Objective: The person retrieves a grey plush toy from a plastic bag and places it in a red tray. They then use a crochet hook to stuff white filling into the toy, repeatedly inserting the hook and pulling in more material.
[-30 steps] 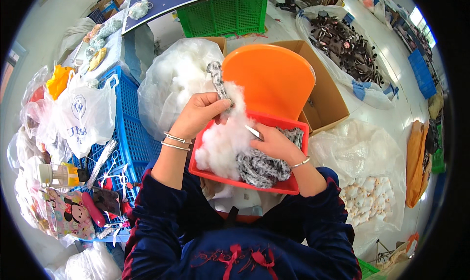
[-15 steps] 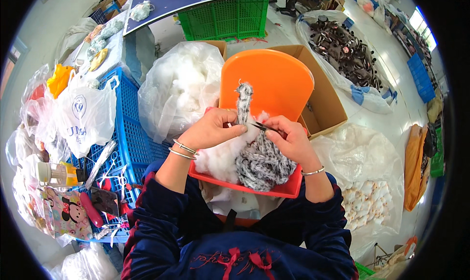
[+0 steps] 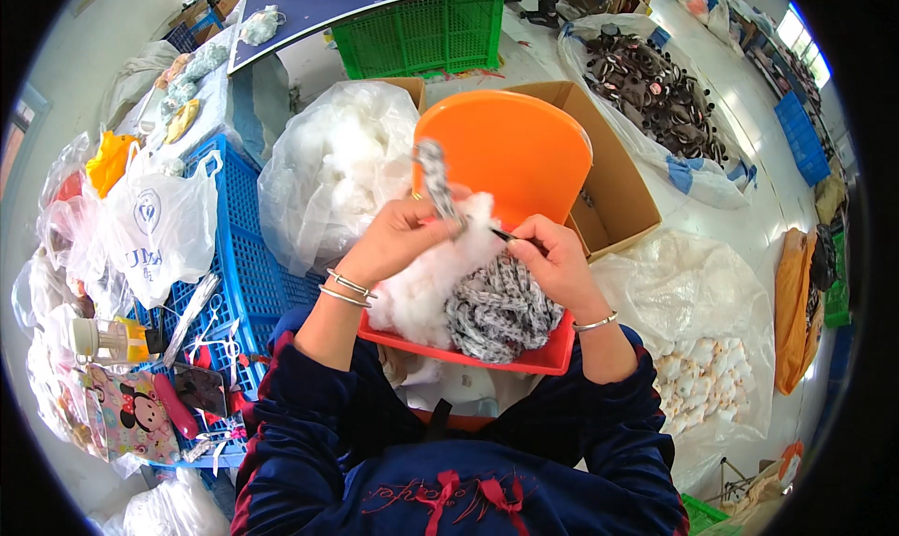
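Two hands meet over a red tray (image 3: 548, 360) held in the lap. The left hand (image 3: 398, 241) pinches a grey-and-white fabric tube (image 3: 433, 173) and holds it up, a wad of white stuffing (image 3: 433, 279) bunched under its fingers. The right hand (image 3: 552, 255) is closed in a pinch on a thin dark stick (image 3: 501, 234), its tip pointing at the tube's mouth. A heap of the same patterned tubes (image 3: 501, 309) lies in the tray, touching the stuffing.

To my eye this is the filling step: stuffing is being poked into the raised tube. The next push, I'd judge, needs the stick lined up with the opening and the left pinch kept firm so the tube doesn't slip.

Just beyond the tray stands an orange chair back (image 3: 510, 147), then an open cardboard box (image 3: 618, 194) and a clear bag of stuffing (image 3: 328, 161). A blue crate (image 3: 248, 255) sits at the left; a green crate (image 3: 421, 30) lies farther off.
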Motion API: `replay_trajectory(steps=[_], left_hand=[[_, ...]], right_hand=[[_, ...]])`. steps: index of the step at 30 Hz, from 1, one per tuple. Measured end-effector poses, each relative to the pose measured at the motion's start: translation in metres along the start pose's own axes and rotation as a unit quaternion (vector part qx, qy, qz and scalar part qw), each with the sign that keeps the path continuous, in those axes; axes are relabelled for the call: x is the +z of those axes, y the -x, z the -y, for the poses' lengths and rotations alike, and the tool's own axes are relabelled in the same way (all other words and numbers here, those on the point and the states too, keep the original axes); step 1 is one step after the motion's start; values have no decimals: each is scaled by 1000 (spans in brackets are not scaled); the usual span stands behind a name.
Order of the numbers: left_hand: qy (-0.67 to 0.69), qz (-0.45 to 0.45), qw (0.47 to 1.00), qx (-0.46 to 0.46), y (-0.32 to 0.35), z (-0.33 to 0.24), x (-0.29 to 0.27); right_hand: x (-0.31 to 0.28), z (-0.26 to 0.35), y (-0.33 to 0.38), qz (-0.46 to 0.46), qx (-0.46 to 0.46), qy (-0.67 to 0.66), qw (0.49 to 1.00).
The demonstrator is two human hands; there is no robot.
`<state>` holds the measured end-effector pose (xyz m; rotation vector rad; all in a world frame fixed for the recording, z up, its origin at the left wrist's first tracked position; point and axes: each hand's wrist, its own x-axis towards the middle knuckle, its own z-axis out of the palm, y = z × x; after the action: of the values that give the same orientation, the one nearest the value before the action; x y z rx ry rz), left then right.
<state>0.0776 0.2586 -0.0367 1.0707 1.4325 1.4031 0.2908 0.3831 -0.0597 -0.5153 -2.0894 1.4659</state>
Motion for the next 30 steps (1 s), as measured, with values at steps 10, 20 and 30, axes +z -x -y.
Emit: replay_trajectory(steps=[10, 20, 30], left_hand=[[194, -48, 977, -67, 0, 7, 9], [112, -62, 990, -66, 2, -4, 9], [147, -52, 986, -62, 2, 2, 14]], right_hand=[[9, -1, 0, -20, -16, 31, 999], [8, 3, 2, -32, 1, 7, 999], [12, 4, 2, 4, 48, -58, 997]])
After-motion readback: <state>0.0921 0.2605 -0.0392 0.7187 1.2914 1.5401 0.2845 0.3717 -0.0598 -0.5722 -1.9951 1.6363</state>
